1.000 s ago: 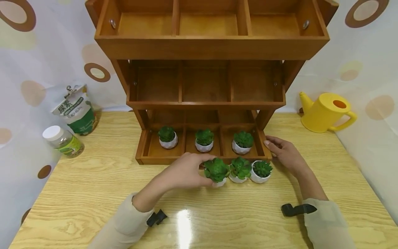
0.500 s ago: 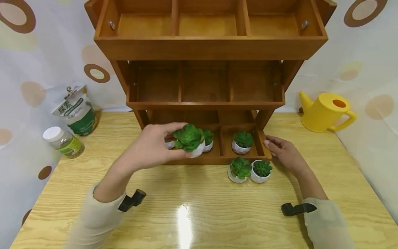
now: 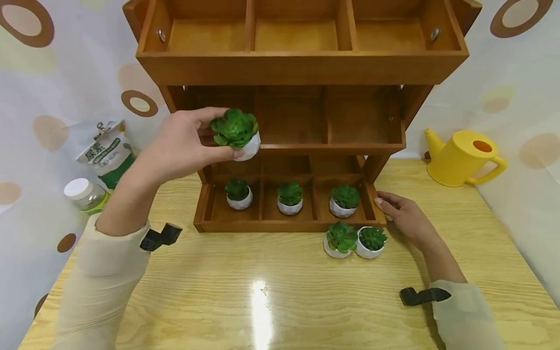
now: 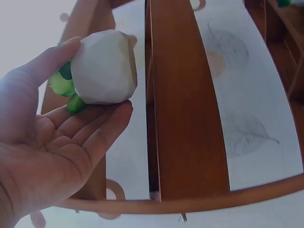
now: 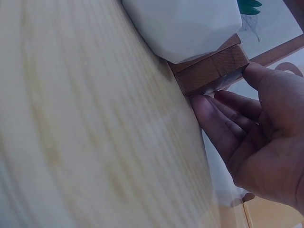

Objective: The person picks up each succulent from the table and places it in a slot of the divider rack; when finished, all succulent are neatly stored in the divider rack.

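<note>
In the head view my left hand [image 3: 181, 141] pinches a potted succulent [image 3: 236, 129], raised before the left compartment of the wooden shelf's [image 3: 288, 226] middle tier. The left wrist view shows its white faceted pot [image 4: 102, 69] between thumb and fingers, green leaves mostly hidden behind it. My right hand [image 3: 404, 216] holds the right end of the shelf's bottom tier, thumb and fingers about the wood's corner in the right wrist view. On the table just before that tier stand two other succulents, a leafy one [image 3: 339, 238] and a spiky one [image 3: 370, 240].
Three potted succulents, left [image 3: 238, 194], middle [image 3: 290, 198] and right [image 3: 344, 200], occupy the bottom tier's compartments. A yellow watering can [image 3: 461, 158] stands at the back right. At the left are a white-capped jar [image 3: 80, 192] and a green-white bag [image 3: 109, 155], both partly behind my left arm.
My left hand has lifted one succulent from the front row on the table, carrying it up and left to middle-tier height. The right hand keeps its place on the shelf.
</note>
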`<state>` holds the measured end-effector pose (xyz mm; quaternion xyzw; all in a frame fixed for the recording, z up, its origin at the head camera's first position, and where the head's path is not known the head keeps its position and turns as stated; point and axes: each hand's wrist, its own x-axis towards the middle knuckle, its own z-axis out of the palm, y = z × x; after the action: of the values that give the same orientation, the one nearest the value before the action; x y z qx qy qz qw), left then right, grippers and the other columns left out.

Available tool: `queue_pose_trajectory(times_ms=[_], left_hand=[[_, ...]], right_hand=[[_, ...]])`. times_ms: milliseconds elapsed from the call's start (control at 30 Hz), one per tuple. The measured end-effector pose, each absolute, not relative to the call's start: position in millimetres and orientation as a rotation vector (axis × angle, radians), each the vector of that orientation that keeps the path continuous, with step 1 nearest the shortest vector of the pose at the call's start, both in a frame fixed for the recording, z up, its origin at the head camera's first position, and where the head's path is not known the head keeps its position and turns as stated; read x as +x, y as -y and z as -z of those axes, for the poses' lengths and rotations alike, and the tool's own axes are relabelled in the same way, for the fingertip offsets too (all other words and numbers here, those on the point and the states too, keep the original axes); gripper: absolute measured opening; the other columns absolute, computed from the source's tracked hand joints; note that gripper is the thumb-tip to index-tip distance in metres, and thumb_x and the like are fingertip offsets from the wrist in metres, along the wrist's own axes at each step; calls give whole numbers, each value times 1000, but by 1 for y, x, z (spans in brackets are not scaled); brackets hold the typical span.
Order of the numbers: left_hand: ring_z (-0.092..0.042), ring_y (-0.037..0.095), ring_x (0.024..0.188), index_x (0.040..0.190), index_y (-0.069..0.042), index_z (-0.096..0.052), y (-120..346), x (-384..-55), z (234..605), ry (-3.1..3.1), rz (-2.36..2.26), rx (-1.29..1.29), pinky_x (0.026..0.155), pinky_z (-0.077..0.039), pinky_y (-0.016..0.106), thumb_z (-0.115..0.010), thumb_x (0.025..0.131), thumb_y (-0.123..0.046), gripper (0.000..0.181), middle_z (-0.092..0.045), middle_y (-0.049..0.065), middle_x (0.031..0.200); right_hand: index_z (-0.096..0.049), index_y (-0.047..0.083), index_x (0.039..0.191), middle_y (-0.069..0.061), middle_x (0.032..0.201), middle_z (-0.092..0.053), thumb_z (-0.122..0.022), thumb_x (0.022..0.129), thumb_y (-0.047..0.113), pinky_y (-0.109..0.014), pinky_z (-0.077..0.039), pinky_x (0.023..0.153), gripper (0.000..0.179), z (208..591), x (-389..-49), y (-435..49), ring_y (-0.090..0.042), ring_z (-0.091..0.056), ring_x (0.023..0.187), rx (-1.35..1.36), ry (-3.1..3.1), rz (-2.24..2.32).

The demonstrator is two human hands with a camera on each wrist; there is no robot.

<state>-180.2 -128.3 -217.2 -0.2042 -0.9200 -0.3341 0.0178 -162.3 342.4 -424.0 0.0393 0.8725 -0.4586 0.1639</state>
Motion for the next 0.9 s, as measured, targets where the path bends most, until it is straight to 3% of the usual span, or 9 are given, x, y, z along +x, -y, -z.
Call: queue_pose_trajectory(times_ms=[233,433,700,900], left_hand=[[-65,29,118,146,-11,-54,140,-199,212,2851,1015,-530,98,-50,48,-79,85,-39,72,-67,13,131],[-66,28,118,141,-12,-60,150,-214,217,2817,1006,-462,98,-49,45,-79,86,-39,64,-68,12,130],[-50,36,134,146,-12,-56,150,-230,219,2844,884,-459,111,-39,57,-77,86,-44,71,-56,15,145],[-43,38,141,151,-7,-48,146,-232,221,2857,833,-485,116,-35,56,-77,87,-40,77,-48,17,153]], right_hand=[[-27,10,162,-21,162,-35,-41,102,63,-56,-43,111,81,427,-162,-343,-40,-44,143,111,-2489,1302],[-27,11,162,-23,161,-36,-42,101,65,-60,-36,115,83,427,-164,-344,-43,-40,146,113,-2497,1291],[-27,9,161,-22,160,-38,-41,102,63,-57,-39,114,82,428,-164,-343,-39,-45,143,104,-2500,1303],[-27,9,161,-22,161,-37,-41,103,62,-56,-41,112,80,430,-165,-340,-40,-44,143,93,-2493,1311]])
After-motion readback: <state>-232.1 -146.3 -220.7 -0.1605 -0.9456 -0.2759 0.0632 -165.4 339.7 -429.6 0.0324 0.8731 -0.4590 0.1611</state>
